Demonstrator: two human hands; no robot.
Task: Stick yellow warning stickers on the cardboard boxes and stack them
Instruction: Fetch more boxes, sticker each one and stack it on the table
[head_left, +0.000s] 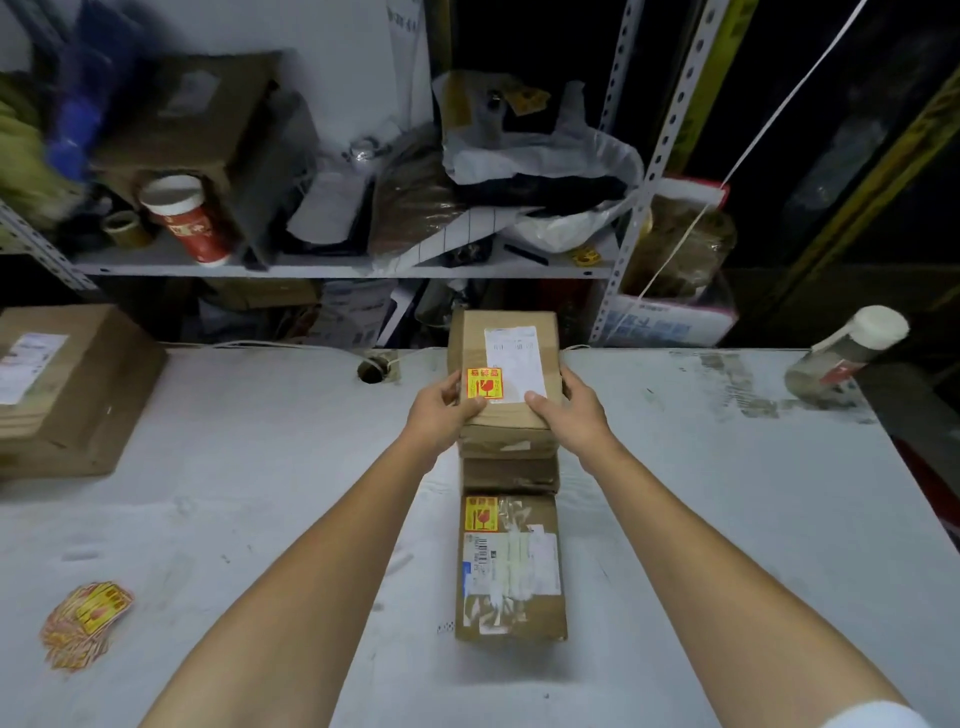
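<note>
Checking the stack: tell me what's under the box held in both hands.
Under the held box sit at least two more cardboard boxes, stacked on the table. Their tops are covered, so stickers there cannot be seen.

Two hands (441, 410) (574, 410); one box held (506, 364); two stickered boxes; one loose sticker pile (85, 623).

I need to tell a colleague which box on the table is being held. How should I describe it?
On the white table, look at the middle, where small cardboard boxes form a stack. The held box is on top, between the left hand and right hand. Unlike the box lying nearer, it is raised and gripped on both sides.
</note>
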